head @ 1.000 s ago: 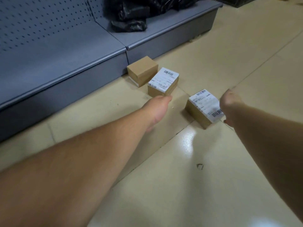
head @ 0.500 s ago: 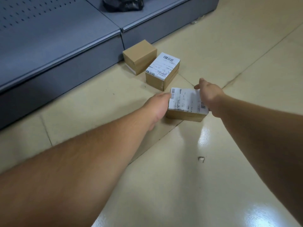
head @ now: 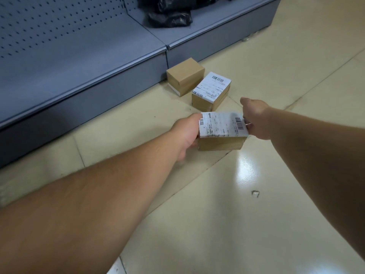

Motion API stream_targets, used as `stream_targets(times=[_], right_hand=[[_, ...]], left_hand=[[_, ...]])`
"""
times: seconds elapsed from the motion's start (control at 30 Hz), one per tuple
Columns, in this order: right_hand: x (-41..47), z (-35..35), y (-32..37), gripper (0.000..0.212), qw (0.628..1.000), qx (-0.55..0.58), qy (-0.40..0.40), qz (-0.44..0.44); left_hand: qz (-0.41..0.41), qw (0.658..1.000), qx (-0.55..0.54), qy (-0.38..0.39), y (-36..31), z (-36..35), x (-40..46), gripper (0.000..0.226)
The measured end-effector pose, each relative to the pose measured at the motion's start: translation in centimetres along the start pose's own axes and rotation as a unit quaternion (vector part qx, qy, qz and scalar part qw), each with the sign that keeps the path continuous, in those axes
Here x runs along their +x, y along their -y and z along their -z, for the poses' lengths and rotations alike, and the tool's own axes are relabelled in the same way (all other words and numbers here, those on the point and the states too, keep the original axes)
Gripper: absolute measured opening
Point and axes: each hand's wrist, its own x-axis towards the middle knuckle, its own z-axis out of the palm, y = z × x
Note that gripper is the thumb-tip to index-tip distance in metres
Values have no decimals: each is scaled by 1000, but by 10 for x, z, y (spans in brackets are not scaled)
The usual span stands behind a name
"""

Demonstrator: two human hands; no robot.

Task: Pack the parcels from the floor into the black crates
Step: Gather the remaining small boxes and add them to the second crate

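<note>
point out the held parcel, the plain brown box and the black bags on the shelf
held parcel (head: 222, 125), head view, on its white shipping label
plain brown box (head: 184, 71), head view, on its top face
black bags (head: 169, 17), head view, on the front bag

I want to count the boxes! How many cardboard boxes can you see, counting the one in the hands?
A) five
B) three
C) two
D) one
B: the held parcel sits between the left hand and right hand, and two more are on the floor by the shelf, a labelled parcel and a plain brown parcel.
</note>
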Motion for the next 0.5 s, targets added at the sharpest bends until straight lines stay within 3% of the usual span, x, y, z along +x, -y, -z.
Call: stream_targets(times=[0.33, 0.5], right_hand=[[-70, -43, 45, 45, 995, -9, 101, -22], [-111, -82, 69, 36, 991, 5, 136, 18]], left_hand=[[-28, 997, -52, -47, -8, 78, -50, 41], [-67, 991, -84, -82, -10, 137, -90, 34]])
